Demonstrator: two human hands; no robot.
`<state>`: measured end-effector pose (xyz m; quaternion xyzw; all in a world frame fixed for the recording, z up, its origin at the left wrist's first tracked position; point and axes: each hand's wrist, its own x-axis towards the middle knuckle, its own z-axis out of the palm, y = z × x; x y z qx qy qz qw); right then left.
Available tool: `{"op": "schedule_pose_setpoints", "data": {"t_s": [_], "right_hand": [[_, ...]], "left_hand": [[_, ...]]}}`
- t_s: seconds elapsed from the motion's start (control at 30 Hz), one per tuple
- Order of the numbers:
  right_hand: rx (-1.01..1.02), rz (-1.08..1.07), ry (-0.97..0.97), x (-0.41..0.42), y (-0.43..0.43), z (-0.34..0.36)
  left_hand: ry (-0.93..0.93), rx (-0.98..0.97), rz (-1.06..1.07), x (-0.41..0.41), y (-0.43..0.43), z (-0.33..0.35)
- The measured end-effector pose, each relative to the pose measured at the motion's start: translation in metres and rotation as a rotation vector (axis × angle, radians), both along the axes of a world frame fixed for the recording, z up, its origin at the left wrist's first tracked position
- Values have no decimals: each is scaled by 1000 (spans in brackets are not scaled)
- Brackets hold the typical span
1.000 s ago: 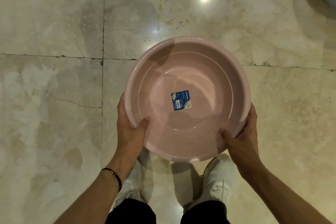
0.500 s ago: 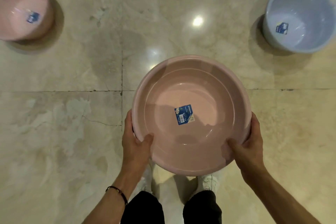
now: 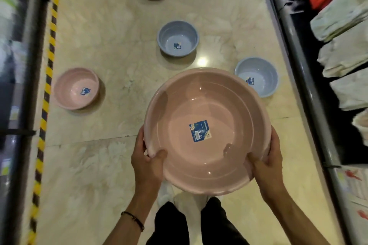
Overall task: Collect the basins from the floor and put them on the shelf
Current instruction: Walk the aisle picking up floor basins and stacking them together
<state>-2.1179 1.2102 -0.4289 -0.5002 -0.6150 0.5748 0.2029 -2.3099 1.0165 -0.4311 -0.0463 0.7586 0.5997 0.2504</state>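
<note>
- The big pink basin (image 3: 207, 131) is held up over the floor (image 3: 111, 49), in front of the person.
- The left hand (image 3: 146, 162) and right hand (image 3: 267, 167) grip its near rim, thumbs inside, fingers wrapped outside.
- Two pink basins (image 3: 76, 88) and two blue basins (image 3: 177, 39) sit on the floor.
- The shelf (image 3: 310, 89) stands at the right.

Four basins (image 3: 178, 39) on floor (image 3: 111, 26), shelf (image 3: 326, 45) right.
</note>
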Motion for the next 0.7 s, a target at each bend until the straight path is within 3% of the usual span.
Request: {"op": "schedule_pose_setpoints", "data": {"t_s": [0.17, 0.37, 0.7], "right_hand": [[-21, -65, 77, 25, -10, 118], [-54, -166, 102, 67, -16, 207], [-111, -223, 190, 101, 63, 281]], "left_hand": [[15, 41, 31, 20, -2, 116], [-22, 84, 23, 57, 7, 226], [50, 76, -96, 89, 75, 296]]}}
